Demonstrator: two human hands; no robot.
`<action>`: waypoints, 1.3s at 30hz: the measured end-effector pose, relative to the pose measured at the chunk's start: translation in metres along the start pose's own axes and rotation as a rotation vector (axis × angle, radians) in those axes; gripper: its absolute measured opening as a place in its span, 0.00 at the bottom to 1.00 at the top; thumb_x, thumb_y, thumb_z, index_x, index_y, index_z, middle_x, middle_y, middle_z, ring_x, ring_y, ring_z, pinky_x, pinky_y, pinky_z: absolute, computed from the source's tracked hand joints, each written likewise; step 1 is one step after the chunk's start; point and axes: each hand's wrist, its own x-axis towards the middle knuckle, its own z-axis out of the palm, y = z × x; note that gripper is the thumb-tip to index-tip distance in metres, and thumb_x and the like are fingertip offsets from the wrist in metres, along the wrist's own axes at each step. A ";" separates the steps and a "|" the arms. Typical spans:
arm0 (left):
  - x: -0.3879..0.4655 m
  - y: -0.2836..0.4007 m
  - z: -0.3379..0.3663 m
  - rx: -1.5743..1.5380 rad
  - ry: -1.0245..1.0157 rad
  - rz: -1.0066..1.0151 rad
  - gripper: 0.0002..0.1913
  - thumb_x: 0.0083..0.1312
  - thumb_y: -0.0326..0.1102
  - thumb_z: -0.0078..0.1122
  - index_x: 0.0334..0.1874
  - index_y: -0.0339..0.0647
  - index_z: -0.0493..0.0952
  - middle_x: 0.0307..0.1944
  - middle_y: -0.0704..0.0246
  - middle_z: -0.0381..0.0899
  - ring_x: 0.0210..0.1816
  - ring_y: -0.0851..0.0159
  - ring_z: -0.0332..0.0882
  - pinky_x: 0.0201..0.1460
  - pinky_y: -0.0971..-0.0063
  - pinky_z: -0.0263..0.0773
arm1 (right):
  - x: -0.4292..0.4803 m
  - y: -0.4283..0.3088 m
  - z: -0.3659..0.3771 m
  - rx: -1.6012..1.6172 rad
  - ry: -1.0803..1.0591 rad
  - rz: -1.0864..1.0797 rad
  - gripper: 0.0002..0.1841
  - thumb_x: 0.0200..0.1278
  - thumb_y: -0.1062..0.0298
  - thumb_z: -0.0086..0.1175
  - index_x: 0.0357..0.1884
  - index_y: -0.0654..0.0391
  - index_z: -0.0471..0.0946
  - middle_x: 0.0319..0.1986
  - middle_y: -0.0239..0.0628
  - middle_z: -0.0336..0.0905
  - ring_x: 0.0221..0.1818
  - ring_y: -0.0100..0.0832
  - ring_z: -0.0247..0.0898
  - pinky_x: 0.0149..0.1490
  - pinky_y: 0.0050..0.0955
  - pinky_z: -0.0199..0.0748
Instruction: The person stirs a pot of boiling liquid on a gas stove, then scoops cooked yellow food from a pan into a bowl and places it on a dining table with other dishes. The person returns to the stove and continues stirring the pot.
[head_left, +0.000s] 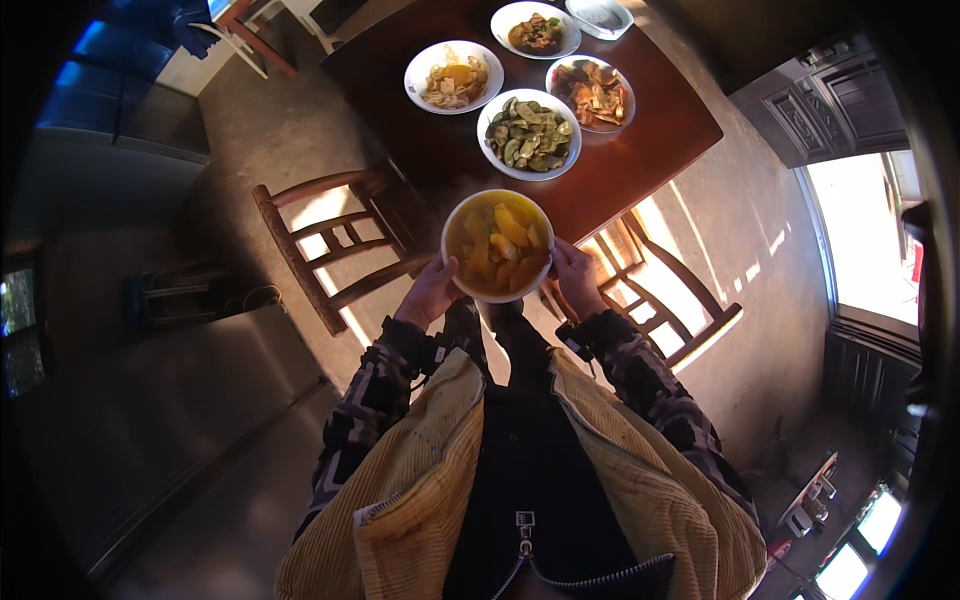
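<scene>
Between my two hands is a white bowl (452, 279) of yellow-orange soup with chunky pieces (501, 244) in it. My left hand (433, 292) grips the bowl's left side, and my right hand (576, 276) grips its right side, thumbs near the rim. The bowl is held roughly level in front of me, at the near corner of a dark red-brown wooden table (637, 161). Just beyond it on the table stands a white bowl of flat green beans (529, 135). The undersides of both hands are hidden.
Farther back are a bowl of pale sliced food (454, 78), a reddish stir-fried dish (592, 94), a meat dish (536, 34) and a white dish (600, 16). Wooden chairs stand left (341, 244) and right (660, 292) of the near corner. A doorway (862, 232) lies at right.
</scene>
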 end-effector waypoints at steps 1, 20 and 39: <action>0.000 0.001 -0.001 -0.003 -0.058 0.043 0.28 0.71 0.46 0.53 0.69 0.45 0.60 0.62 0.66 0.70 0.61 0.62 0.72 0.61 0.59 0.73 | 0.000 0.001 0.000 -0.021 0.015 0.028 0.15 0.70 0.71 0.50 0.56 0.58 0.79 0.25 0.31 0.77 0.25 0.20 0.70 0.32 0.22 0.73; -0.043 -0.021 0.040 0.193 0.076 -0.016 0.24 0.74 0.52 0.45 0.64 0.43 0.67 0.55 0.69 0.77 0.52 0.69 0.79 0.53 0.68 0.77 | -0.045 0.008 -0.029 -0.066 0.013 0.111 0.14 0.70 0.71 0.50 0.55 0.55 0.79 0.27 0.31 0.80 0.26 0.21 0.73 0.34 0.22 0.75; -0.053 -0.042 0.036 0.383 0.278 -0.036 0.19 0.77 0.48 0.37 0.53 0.41 0.72 0.23 0.72 0.76 0.20 0.74 0.74 0.24 0.81 0.73 | 0.034 0.007 -0.077 0.003 0.199 0.351 0.16 0.73 0.66 0.44 0.54 0.65 0.75 0.26 0.36 0.78 0.23 0.25 0.74 0.27 0.23 0.75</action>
